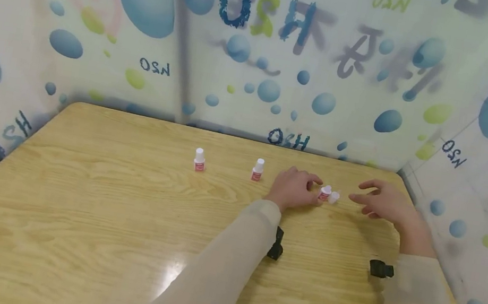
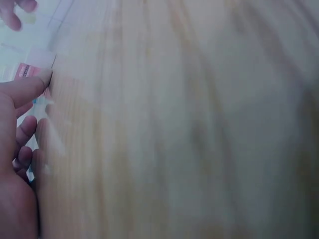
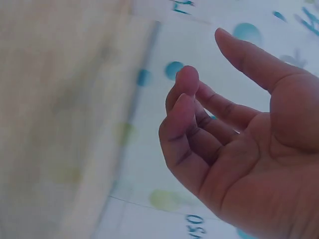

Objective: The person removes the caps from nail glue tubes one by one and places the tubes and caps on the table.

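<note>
A small white bottle with a red label (image 1: 324,193) stands near the far right of the table, its narrow top showing. Between thumb and fingers, my left hand (image 1: 297,189) pinches it from the left side. In the left wrist view the thumb lies across the red label (image 2: 25,71). Right beside the bottle on the table is a small white cap (image 1: 334,197). My right hand (image 1: 383,202) hovers to the right of the cap, palm turned inward. Its fingers are loosely bent and apart from the thumb, holding nothing in the right wrist view.
Two similar bottles with white caps on stand to the left, one nearer the left hand (image 1: 257,170) and another bottle (image 1: 200,160) farther off. The wood-grain table (image 1: 93,213) ends at a printed curtain (image 1: 246,82) behind and at both sides.
</note>
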The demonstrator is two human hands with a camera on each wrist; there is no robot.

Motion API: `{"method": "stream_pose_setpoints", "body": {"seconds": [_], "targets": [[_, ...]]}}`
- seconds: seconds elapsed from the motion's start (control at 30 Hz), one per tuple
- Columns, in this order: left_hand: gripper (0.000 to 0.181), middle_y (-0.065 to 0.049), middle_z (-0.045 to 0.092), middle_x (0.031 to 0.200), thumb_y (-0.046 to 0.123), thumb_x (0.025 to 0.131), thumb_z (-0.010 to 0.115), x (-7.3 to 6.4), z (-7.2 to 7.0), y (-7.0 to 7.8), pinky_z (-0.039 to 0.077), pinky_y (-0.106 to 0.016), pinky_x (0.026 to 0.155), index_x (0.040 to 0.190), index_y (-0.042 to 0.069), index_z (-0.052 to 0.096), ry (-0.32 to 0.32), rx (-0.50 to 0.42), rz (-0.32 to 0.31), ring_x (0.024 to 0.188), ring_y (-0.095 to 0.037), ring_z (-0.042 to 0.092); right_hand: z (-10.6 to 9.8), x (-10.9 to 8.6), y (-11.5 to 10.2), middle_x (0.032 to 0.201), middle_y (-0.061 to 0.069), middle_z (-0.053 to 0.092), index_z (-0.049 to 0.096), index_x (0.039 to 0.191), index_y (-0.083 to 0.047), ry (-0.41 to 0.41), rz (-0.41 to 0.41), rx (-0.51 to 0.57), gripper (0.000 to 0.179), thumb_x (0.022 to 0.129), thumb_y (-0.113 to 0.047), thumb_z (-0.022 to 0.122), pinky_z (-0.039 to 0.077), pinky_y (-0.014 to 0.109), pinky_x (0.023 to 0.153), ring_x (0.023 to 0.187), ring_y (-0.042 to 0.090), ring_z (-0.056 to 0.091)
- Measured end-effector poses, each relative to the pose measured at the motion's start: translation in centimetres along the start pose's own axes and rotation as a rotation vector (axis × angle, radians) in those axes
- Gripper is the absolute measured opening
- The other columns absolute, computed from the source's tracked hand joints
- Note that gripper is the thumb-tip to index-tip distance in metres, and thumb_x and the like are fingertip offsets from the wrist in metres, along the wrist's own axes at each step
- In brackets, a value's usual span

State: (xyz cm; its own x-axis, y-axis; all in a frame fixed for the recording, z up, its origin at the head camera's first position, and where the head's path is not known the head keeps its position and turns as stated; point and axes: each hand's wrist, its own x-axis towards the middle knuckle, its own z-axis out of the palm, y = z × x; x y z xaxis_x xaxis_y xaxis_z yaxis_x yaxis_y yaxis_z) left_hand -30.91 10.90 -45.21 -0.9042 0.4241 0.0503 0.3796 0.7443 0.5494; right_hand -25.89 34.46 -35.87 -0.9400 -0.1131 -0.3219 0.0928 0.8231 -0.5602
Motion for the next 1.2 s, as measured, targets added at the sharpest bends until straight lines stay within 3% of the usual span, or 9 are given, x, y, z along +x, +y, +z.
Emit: {"method": "stream_pose_setpoints", "body": {"seconds": [0.2, 0.27, 0.4, 0.57, 0.73, 0.87, 1.03, 1.2], "targets": [[0.057, 0.012, 0.063, 0.109, 0.051, 0.086, 0.084, -0.3, 0.0, -0.7, 0.044, -0.031, 0.092, 0.135, 0.028, 0.066, -0.023, -0.084, 0.011, 0.103, -0.012, 0.052, -1.1, -2.1, -2.7, 0.132, 0.034, 0.062, 0.051, 0.148, 0.006, 0.092, -0.054, -0.155, 0.068, 0.104, -0.044, 0.067, 0.055, 0.044, 0.079, 0.103, 0.041, 0.066], [0.055, 0.009, 0.064, 0.117, 0.046, 0.086, 0.085, -0.4, -0.5, -0.9, 0.046, -0.035, 0.1, 0.134, 0.026, 0.066, -0.036, -0.109, 0.027, 0.108, -0.013, 0.055, -1.2, -3.0, -4.1, 0.131, 0.032, 0.063, 0.055, 0.146, 0.003, 0.116, -0.075, -0.191, 0.067, 0.103, -0.047, 0.066, 0.055, 0.044, 0.08, 0.106, 0.041, 0.066], [0.051, 0.0, 0.064, 0.128, 0.036, 0.087, 0.085, -1.3, -1.4, -0.9, 0.045, -0.041, 0.111, 0.131, 0.021, 0.065, -0.094, -0.173, 0.051, 0.117, -0.016, 0.057, -0.6, -4.7, -6.4, 0.116, 0.023, 0.07, 0.059, 0.142, -0.002, 0.14, -0.12, -0.205, 0.063, 0.102, -0.049, 0.068, 0.052, 0.038, 0.074, 0.093, 0.03, 0.066], [0.038, -0.001, 0.062, 0.125, 0.03, 0.091, 0.082, -3.0, -2.4, -1.2, 0.045, -0.035, 0.104, 0.123, 0.02, 0.066, -0.231, -0.228, 0.102, 0.113, -0.017, 0.054, 0.6, -6.1, -8.6, 0.102, 0.013, 0.073, 0.065, 0.136, -0.004, 0.144, -0.202, -0.219, 0.056, 0.1, -0.045, 0.072, 0.049, 0.033, 0.067, 0.079, 0.021, 0.064], [0.023, -0.001, 0.059, 0.12, 0.022, 0.097, 0.075, -5.5, -4.1, -1.7, 0.041, -0.031, 0.099, 0.118, 0.018, 0.069, -0.423, -0.295, 0.187, 0.112, -0.017, 0.049, 2.6, -7.0, -10.9, 0.103, 0.008, 0.072, 0.066, 0.135, -0.009, 0.057, -0.263, -0.189, 0.05, 0.101, -0.045, 0.072, 0.051, 0.034, 0.07, 0.084, 0.019, 0.064], [0.013, 0.001, 0.057, 0.113, 0.022, 0.1, 0.072, -8.1, -5.4, -3.1, 0.04, -0.031, 0.093, 0.113, 0.019, 0.069, -0.521, -0.341, 0.194, 0.105, -0.015, 0.049, 5.2, -6.5, -12.2, 0.102, 0.006, 0.071, 0.068, 0.132, -0.01, -0.035, -0.315, -0.134, 0.043, 0.101, -0.039, 0.074, 0.052, 0.034, 0.073, 0.086, 0.02, 0.064], [0.008, 0.003, 0.064, 0.099, 0.025, 0.101, 0.072, -10.4, -7.0, -5.4, 0.046, -0.027, 0.082, 0.105, 0.017, 0.07, -0.456, -0.342, 0.189, 0.089, -0.011, 0.055, 8.4, -4.1, -12.9, 0.106, 0.008, 0.068, 0.066, 0.134, -0.01, -0.039, -0.317, 0.024, 0.042, 0.101, -0.035, 0.074, 0.052, 0.033, 0.071, 0.082, 0.024, 0.065], [0.01, 0.001, 0.069, 0.09, 0.022, 0.098, 0.076, -11.1, -9.0, -7.9, 0.049, -0.026, 0.077, 0.096, 0.013, 0.072, -0.259, -0.266, 0.117, 0.082, -0.011, 0.058, 10.2, -0.9, -13.6, 0.114, 0.01, 0.066, 0.062, 0.141, -0.015, 0.078, -0.267, 0.171, 0.048, 0.102, -0.042, 0.071, 0.049, 0.032, 0.068, 0.08, 0.024, 0.061]]}}
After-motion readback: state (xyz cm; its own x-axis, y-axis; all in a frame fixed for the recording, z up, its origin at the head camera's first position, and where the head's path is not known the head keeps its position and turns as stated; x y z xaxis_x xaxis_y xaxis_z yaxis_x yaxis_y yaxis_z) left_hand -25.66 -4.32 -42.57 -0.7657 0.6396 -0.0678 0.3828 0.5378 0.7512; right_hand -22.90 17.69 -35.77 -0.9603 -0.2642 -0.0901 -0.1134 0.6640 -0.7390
